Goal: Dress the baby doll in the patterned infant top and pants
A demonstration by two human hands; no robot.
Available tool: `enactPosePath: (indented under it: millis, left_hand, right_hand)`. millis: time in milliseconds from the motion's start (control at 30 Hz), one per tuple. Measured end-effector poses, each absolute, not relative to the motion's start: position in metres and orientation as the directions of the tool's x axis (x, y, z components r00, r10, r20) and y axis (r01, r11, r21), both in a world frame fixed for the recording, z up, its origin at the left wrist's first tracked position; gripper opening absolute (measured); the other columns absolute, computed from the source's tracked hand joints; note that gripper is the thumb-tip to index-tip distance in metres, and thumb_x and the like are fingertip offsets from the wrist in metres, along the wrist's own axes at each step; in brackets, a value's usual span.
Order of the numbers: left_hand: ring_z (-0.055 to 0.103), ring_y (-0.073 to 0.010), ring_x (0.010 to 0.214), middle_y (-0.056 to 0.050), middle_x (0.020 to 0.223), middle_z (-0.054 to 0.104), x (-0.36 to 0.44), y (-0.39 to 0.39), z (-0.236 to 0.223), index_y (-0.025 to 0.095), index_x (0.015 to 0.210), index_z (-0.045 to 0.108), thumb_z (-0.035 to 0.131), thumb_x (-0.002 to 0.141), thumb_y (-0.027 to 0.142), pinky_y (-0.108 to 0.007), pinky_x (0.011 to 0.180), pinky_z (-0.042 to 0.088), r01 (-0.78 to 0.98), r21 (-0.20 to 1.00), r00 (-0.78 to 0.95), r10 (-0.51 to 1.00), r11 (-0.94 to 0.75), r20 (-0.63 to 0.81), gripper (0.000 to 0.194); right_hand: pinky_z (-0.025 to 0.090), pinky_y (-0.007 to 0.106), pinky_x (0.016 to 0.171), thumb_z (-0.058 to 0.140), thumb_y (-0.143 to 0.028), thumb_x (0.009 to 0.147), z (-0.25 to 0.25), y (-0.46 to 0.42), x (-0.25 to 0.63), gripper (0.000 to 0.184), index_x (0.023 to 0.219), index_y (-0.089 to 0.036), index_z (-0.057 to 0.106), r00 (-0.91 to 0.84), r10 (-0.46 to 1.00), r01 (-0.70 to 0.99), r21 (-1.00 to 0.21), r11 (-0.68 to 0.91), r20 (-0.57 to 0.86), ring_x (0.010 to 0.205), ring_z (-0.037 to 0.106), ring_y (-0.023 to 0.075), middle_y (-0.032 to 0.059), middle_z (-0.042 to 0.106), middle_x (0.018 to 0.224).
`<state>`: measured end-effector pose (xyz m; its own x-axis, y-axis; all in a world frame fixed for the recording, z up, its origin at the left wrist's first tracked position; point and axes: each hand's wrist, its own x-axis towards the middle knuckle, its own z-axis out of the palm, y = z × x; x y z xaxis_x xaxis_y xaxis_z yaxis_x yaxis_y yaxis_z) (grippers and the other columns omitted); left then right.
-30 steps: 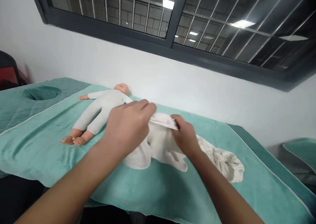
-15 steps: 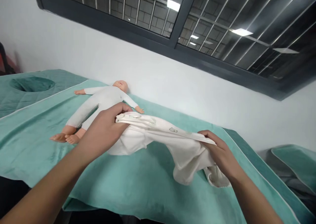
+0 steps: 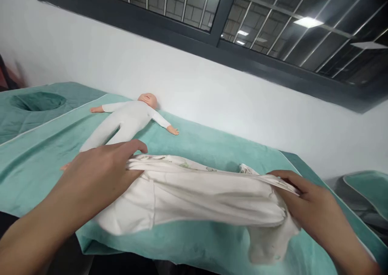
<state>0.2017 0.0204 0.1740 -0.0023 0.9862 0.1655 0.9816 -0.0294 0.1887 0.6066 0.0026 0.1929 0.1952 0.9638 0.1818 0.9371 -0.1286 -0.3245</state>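
A white baby garment [image 3: 206,196] with small printed figures is stretched between my two hands above the bed. My left hand [image 3: 103,174] is closed on its gathered left edge, thumb on top. On the right, my right hand [image 3: 306,198] grips the other end, and a loose part hangs below it. Beyond my left hand a baby doll [image 3: 130,115] in a white body suit lies on its back, arms spread. My left hand hides most of its feet from view.
A teal cover [image 3: 212,145] lies over the bed, against a white wall [image 3: 194,93]. At the left is a quilted part with a round hole [image 3: 38,101]. A barred window [image 3: 218,20] runs above. Another teal-covered surface [image 3: 370,190] stands at the right.
Both hands have come closer and lower, and spread farther apart, pulling the garment out wider and flatter. The doll lies where it was.
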Motion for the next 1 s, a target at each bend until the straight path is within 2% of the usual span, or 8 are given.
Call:
enactPosePath:
  millis: [167, 333, 467, 567, 633, 733, 867, 1000]
  left_hand:
    - [0.065, -0.0319, 0.089, -0.009, 0.102, 0.070, 0.219, 0.082, 0.161, 0.024, 0.115, 0.058, 0.045, 0.088, 0.040, -0.039, 0.069, 0.047, 0.987, 0.161, -0.029, 0.998, 0.019, 0.061, 0.034]
    - [0.055, -0.0350, 0.117, -0.019, 0.127, 0.056, 0.257, 0.141, 0.109, 0.014, 0.123, 0.054, 0.051, 0.089, 0.028, -0.046, 0.090, 0.046, 0.995, 0.096, -0.056, 0.977, 0.037, 0.207, 0.037]
    - [0.055, -0.0264, 0.117, -0.016, 0.120, 0.061, 0.286, 0.144, 0.059, 0.014, 0.119, 0.060, 0.040, 0.092, 0.011, -0.040, 0.098, 0.043, 0.947, 0.180, 0.214, 0.941, -0.265, 0.261, 0.034]
    - [0.062, -0.0231, 0.106, -0.014, 0.105, 0.068, 0.302, 0.147, 0.040, 0.014, 0.107, 0.067, 0.038, 0.092, 0.010, -0.036, 0.095, 0.046, 0.920, 0.233, 0.269, 0.941, -0.314, 0.205, 0.032]
    - [0.061, -0.0277, 0.109, -0.018, 0.112, 0.067, 0.309, 0.153, 0.036, 0.011, 0.109, 0.066, 0.040, 0.094, 0.016, -0.042, 0.096, 0.045, 0.931, 0.237, 0.234, 0.951, -0.279, 0.201, 0.031]
    - [0.042, -0.0368, 0.134, -0.023, 0.145, 0.047, 0.312, 0.163, 0.032, 0.012, 0.131, 0.055, 0.047, 0.093, 0.028, -0.056, 0.106, 0.035, 0.942, 0.228, 0.194, 0.953, -0.247, 0.231, 0.041]
    - [0.026, -0.0370, 0.145, -0.019, 0.159, 0.029, 0.306, 0.168, 0.021, 0.017, 0.148, 0.039, 0.046, 0.093, 0.034, -0.060, 0.112, 0.022, 0.939, 0.222, 0.186, 0.931, -0.263, 0.316, 0.058]
    - [0.028, -0.0371, 0.143, -0.017, 0.161, 0.025, 0.300, 0.167, 0.015, 0.019, 0.152, 0.032, 0.041, 0.093, 0.030, -0.059, 0.112, 0.023, 0.935, 0.225, 0.176, 0.910, -0.274, 0.376, 0.060]
  right_hand:
    - [0.039, 0.029, 0.058, 0.046, -0.036, 0.090, 0.178, 0.051, 0.571, 0.025, 0.099, -0.028, 0.068, 0.145, 0.952, 0.988, 0.018, -0.156, 0.270, 0.074, 0.063, 0.0219, 0.0040, 0.071, 0.091]
    - [0.044, 0.038, 0.083, 0.043, -0.024, 0.092, 0.120, 0.114, 0.527, 0.031, 0.118, -0.017, 0.059, 0.060, 0.976, 0.991, 0.108, -0.084, 0.209, 0.108, 0.058, 0.0290, 0.0151, 0.061, 0.121]
    - [0.034, 0.035, 0.106, 0.039, -0.018, 0.094, 0.071, 0.124, 0.502, 0.037, 0.127, -0.015, 0.053, -0.150, 0.975, 0.979, -0.111, 0.169, 0.161, 0.128, 0.045, 0.0243, 0.0137, 0.051, 0.139]
    - [0.038, 0.037, 0.103, 0.035, -0.025, 0.096, 0.051, 0.133, 0.490, 0.033, 0.119, -0.014, 0.057, -0.125, 0.991, 0.960, -0.247, 0.131, 0.039, 0.117, 0.054, 0.0245, 0.0149, 0.061, 0.124]
    - [0.039, 0.042, 0.103, 0.036, -0.030, 0.096, 0.043, 0.142, 0.486, 0.035, 0.117, -0.012, 0.058, -0.088, 0.996, 0.966, -0.246, 0.085, 0.000, 0.118, 0.054, 0.0286, 0.0186, 0.061, 0.125]
    - [0.027, 0.052, 0.112, 0.040, -0.038, 0.096, 0.033, 0.152, 0.483, 0.050, 0.135, -0.009, 0.047, -0.066, 0.998, 0.967, -0.245, 0.064, -0.003, 0.141, 0.032, 0.0353, 0.0235, 0.036, 0.151]
    - [0.015, 0.051, 0.118, 0.040, -0.048, 0.096, 0.020, 0.161, 0.487, 0.072, 0.155, -0.013, 0.020, -0.092, 0.993, 0.941, -0.320, 0.111, 0.075, 0.151, 0.005, 0.0343, 0.0145, -0.002, 0.165]
    - [0.015, 0.047, 0.120, 0.045, -0.049, 0.094, 0.020, 0.171, 0.497, 0.077, 0.155, -0.009, 0.021, -0.182, 0.983, 0.877, -0.450, 0.170, 0.017, 0.151, 0.008, 0.0318, 0.0165, 0.001, 0.164]
